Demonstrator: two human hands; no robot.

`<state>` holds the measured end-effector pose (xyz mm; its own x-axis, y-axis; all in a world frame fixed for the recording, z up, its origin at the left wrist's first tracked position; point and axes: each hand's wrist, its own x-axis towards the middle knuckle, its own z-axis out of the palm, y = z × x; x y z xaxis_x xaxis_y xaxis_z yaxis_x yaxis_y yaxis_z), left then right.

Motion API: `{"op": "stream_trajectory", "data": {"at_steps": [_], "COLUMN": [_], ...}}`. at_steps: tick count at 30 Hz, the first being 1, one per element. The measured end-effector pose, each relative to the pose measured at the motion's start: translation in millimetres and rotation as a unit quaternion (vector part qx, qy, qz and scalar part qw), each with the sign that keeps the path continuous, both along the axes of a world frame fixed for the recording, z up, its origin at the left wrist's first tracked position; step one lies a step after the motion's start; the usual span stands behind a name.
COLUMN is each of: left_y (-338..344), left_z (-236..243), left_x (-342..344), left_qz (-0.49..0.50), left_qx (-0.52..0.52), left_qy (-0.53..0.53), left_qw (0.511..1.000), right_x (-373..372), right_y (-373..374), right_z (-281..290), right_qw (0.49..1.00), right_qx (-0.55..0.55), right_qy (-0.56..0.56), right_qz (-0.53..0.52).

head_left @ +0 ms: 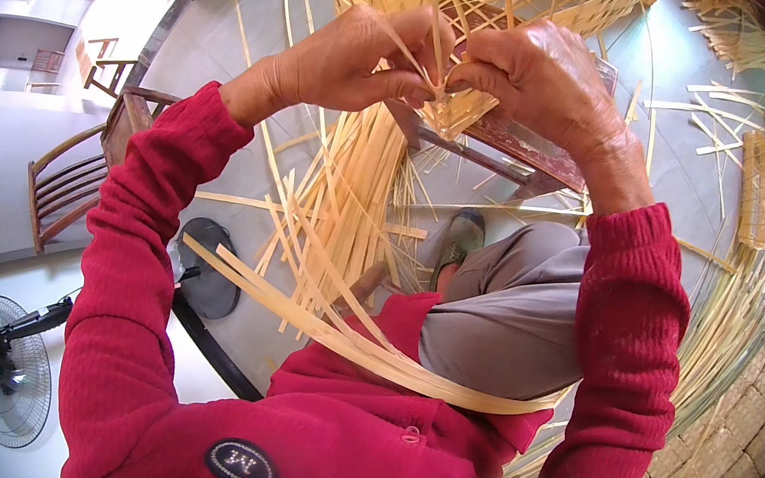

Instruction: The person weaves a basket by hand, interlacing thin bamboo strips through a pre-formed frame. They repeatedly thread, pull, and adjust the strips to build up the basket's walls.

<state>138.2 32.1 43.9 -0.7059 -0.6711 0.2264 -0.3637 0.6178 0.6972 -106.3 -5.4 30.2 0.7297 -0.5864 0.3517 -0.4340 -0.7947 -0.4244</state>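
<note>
Both my hands meet at the corner of a partly woven bamboo basket (464, 112), whose loose strips fan up and away from me. My left hand (369, 59) pinches thin bamboo strips between thumb and fingers. Beside it, my right hand (532, 76) has its thumb and curled fingers closed on the basket's woven edge. Behind the hands the lattice weave (591, 9) spreads out, partly covered by them. A bundle of long flat bamboo strips (358, 172) hangs below my left hand, and a few wider strips (366, 354) lie across my lap.
A dark wooden stool (536, 153) stands under the work. To the left are a wooden chair (67, 185) and a fan (2, 371). At the right lie loose strips (722, 120), a bundle of thin splints (721, 336) and stacked woven pieces (729, 415). A dark slipper (209, 278) rests on the floor.
</note>
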Motion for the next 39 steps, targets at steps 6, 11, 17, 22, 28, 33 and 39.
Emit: {"op": "stream_trajectory", "data": {"at_steps": [6, 11, 17, 22, 28, 33, 39], "left_y": [-11.1, -1.9, 25.0, 37.4, 27.3, 27.2, 27.1], "left_z": [0.8, -2.5, 0.3, -17.8, -31.0, -34.9, -34.9], "left_x": [-2.0, -0.6, -13.2, -12.5, -16.5, -18.6, -18.9], "left_qz": [-0.041, 0.007, 0.16, 0.312, 0.34, 0.328, 0.269], "left_qx": [-0.011, 0.022, -0.049, -0.048, -0.033, -0.051, -0.049], "left_qy": [-0.032, 0.003, 0.004, 0.125, 0.164, 0.176, 0.193], "left_qw": [0.999, 1.0, 0.986, 0.941, 0.925, 0.927, 0.942], "right_x": [6.2, 5.1, -13.7, -35.2, -10.0, 38.0, 24.9], "right_y": [-8.4, -6.8, 8.5, 8.5, 31.8, 62.7, 37.0], "right_z": [15.3, 22.4, -1.2, -14.4, -68.5, -55.5, -57.8], "right_qw": [0.998, 0.998, 0.99, 0.953, 0.931, 0.743, 0.479], "right_qx": [0.021, 0.024, -0.065, -0.032, 0.17, 0.509, 0.542], "right_qy": [0.025, 0.054, -0.006, -0.072, -0.193, -0.412, -0.683], "right_qz": [0.057, 0.026, -0.128, -0.292, -0.257, -0.135, -0.099]}}
